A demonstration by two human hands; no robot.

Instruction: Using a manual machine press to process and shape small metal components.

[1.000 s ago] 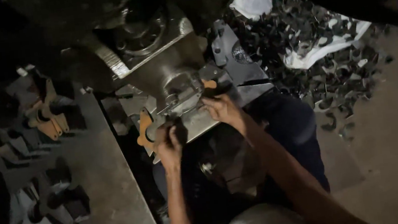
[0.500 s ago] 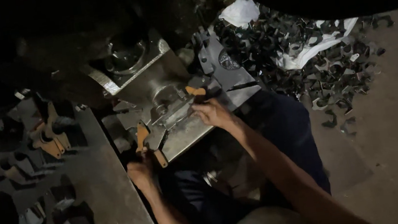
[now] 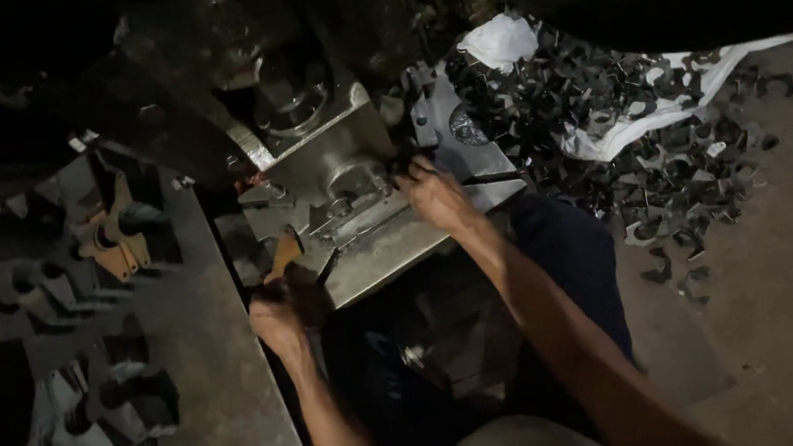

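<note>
Far left, on the grey metal worktop (image 3: 219,376), rows of forked metal brackets (image 3: 106,238) stand in lines, some orange-tinted, some pale; more sit lower down nr the worktop's front edge.

Next over, the left hand (image 3: 279,313) is at the worktop's right edge, fingers curled shut round the lower end of an orange-tinted bracket (image 3: 285,252). The bracket's long axis runs up and slightly right from the fist, toward the press die block (image 3: 351,183), which lies just above and right of it. Between the hands a thin dark rod (image 3: 326,267) leans at the block's front edge; can't tell what it is.

Centre: the right hand (image 3: 435,193) rests on the die block's right side, fingers bent down onto the plate; too dark to say whether they grip anything. A slim dark pin (image 3: 492,178) sticks out rightward just beside it. Left hand has the bracket, so it's the one carrying the part; right hand is nearer the die.

Right: a heap of dark stamped blanks (image 3: 626,124) lies on white sacking (image 3: 608,141) on the floor, well apart from both hands.
</note>
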